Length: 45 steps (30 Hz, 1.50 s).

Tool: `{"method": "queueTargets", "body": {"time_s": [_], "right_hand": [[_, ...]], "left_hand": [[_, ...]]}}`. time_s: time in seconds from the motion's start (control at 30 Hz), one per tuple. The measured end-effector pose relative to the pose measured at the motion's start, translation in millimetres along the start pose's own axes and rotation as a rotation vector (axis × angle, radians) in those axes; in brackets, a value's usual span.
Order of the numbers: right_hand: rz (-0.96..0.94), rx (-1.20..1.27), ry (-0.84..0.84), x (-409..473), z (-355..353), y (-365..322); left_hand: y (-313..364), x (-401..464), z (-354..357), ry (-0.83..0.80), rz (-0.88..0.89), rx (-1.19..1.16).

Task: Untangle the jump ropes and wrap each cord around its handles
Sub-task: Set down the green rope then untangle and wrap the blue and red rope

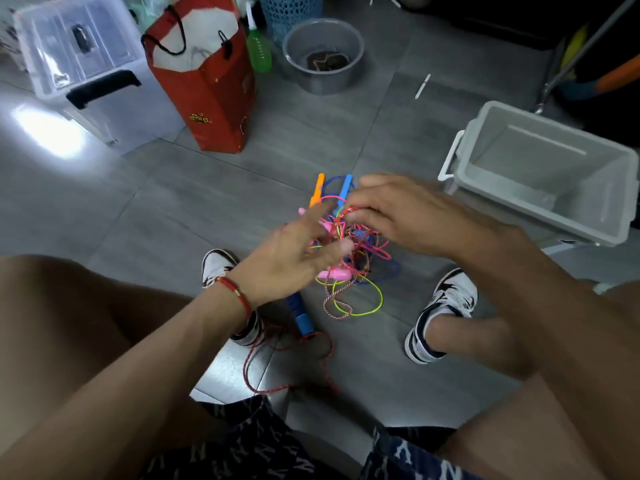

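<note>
The right hand (408, 216) has its grip pinched shut on a red cord (348, 211) at the top of the tangle of jump ropes (349, 265), while the left hand (294, 261), with a red bracelet (237, 294) at its wrist, is spread with loose fingers against the tangle's left side; whether its grip closes on any cord cannot be told. The tangle hangs between both hands above the grey tiled floor (173, 202), between the person's two sneakers. To the right stands an empty grey plastic bin (540, 168); to the far left a clear storage box (86, 60), beside it a red paper bag (204, 81), and behind that a round grey bowl (323, 53). Within the tangle are pink, yellow-green, blue and braided cords. An orange handle (318, 190) and a light blue handle (344, 188) stick up just behind the hands, a pink handle (334, 273) lies low in the knot, and a darker blue handle (299, 311) lies on the floor below the left wrist, with a red braided cord (277, 365) trailing from it toward the person.
</note>
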State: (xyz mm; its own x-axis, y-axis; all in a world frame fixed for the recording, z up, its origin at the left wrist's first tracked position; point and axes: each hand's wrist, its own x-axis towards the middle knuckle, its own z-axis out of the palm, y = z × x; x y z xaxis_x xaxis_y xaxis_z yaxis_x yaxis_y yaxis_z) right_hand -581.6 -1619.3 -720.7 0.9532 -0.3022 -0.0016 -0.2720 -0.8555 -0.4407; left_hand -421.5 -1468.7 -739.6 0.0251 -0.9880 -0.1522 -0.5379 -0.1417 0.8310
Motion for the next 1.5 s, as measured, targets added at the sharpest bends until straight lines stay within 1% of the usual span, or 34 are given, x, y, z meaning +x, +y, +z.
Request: {"method": "queueTargets", "body": {"time_s": [0.03,0.07,0.1,0.2,0.23,0.27,0.33,0.37,0.4,0.47,0.5,0.53,0.57,0.6,0.63,0.67,0.7,0.73,0.8,0.87,0.9,0.93,1.0,1.07,1.1,1.13,1.17,1.23,1.27,1.3,1.33,1.37,1.43,1.5], "right_hand": [[0.007,-0.004,-0.004,2.0,1.1,3.7],[0.031,-0.017,-0.014,3.0,6.4,14.8],[0.081,-0.052,-0.041,2.6,11.5,29.6],[0.385,-0.099,-0.242,-6.8,29.3,75.1],[0.458,-0.080,-0.289,-9.2,33.8,82.1],[0.501,-0.049,-0.290,-8.9,36.8,87.0],[0.563,0.063,-0.147,-1.2,29.4,82.4],[0.565,0.141,-0.045,3.9,19.8,74.7],[0.535,0.229,0.046,8.6,9.0,65.9],[0.430,0.360,0.124,15.2,-12.4,43.2],[0.368,0.343,0.135,17.7,-21.0,30.7],[0.302,0.269,0.142,20.5,-28.0,19.2],[0.234,0.179,0.147,24.0,-33.6,8.2],[0.167,0.106,0.155,28.8,-36.7,0.3],[0.101,0.058,0.163,34.2,-39.7,-5.9],[0.050,0.027,0.169,39.4,-41.9,-9.3],[0.024,0.008,0.168,44.3,-43.0,-8.7],[0.019,-0.001,0.165,47.8,-43.5,-6.4],[0.073,-0.001,0.155,49.9,-42.2,4.4],[0.199,0.019,0.103,47.9,-35.2,23.4],[0.269,0.035,0.057,47.1,-29.1,32.2],[0.333,0.057,-0.007,47.1,-19.2,42.1],[0.477,0.112,-0.131,45.8,1.3,57.5],[0.580,0.102,-0.189,46.0,11.1,67.4],[0.600,0.077,-0.176,48.1,8.0,70.9],[0.611,0.060,-0.113,52.5,1.0,73.7],[0.607,0.056,-0.011,57.6,-9.8,72.1],[0.572,0.087,0.180,68.6,-35.7,66.4],[0.538,0.086,0.210,74.2,-47.9,63.1],[0.501,0.040,0.194,78.9,-59.4,58.0],[0.475,-0.028,0.186,84.0,-69.3,55.5],[0.460,-0.086,0.225,87.3,-79.7,53.7],[0.448,-0.136,0.320,91.3,-98.5,54.2],[0.444,-0.154,0.308,93.0,-106.1,55.3]], "left_hand": [[4.6,1.4,-2.1,0.012,0.006,0.029],[5.3,1.8,-7.4,0.053,0.045,0.073],[6.1,0.3,-13.5,0.102,0.078,0.061],[12.3,-3.8,-38.4,0.245,0.139,-0.146],[11.4,-5.5,-44.5,0.294,0.153,-0.172],[9.0,-6.6,-48.2,0.344,0.131,-0.152],[-5.6,-9.9,-50.6,0.374,-0.030,-0.016],[-15.7,-11.4,-51.2,0.327,-0.157,0.077],[-25.2,-13.2,-51.6,0.238,-0.288,0.194],[-35.8,-16.2,-48.3,0.027,-0.516,0.401],[-37.2,-16.1,-45.7,-0.018,-0.560,0.439],[-32.2,-15.3,-43.3,0.017,-0.512,0.406],[-23.6,-12.3,-40.9,0.118,-0.385,0.335],[-12.3,-7.4,-38.3,0.223,-0.207,0.252],[-3.8,0.8,-36.0,0.281,-0.072,0.175],[7.5,10.9,-36.9,0.286,0.010,0.111],[18.2,20.8,-40.0,0.263,0.046,0.077],[25.4,31.3,-43.9,0.233,0.059,0.108],[38.1,47.5,-56.3,0.207,0.126,0.299],[45.2,58.8,-73.0,0.226,0.210,0.439],[47.6,62.8,-81.0,0.260,0.225,0.434],[48.5,64.6,-89.0,0.317,0.215,0.389],[46.9,67.3,-102.5,0.476,0.191,0.204],[43.7,66.7,-108.4,0.597,0.163,0.071],[39.0,66.3,-108.9,0.618,0.112,0.058],[32.1,66.7,-110.8,0.609,0.015,0.060],[23.9,68.2,-114.2,0.571,-0.112,0.078],[10.2,70.6,-120.3,0.427,-0.386,0.209],[8.1,71.7,-119.7,0.333,-0.478,0.322],[7.5,74.1,-115.1,0.254,-0.515,0.433],[8.1,78.5,-109.0,0.204,-0.495,0.505],[8.2,84.7,-102.5,0.192,-0.434,0.519],[15.5,98.3,-90.1,0.236,-0.300,0.438],[21.7,112.0,-81.8,0.257,-0.229,0.313]]}}
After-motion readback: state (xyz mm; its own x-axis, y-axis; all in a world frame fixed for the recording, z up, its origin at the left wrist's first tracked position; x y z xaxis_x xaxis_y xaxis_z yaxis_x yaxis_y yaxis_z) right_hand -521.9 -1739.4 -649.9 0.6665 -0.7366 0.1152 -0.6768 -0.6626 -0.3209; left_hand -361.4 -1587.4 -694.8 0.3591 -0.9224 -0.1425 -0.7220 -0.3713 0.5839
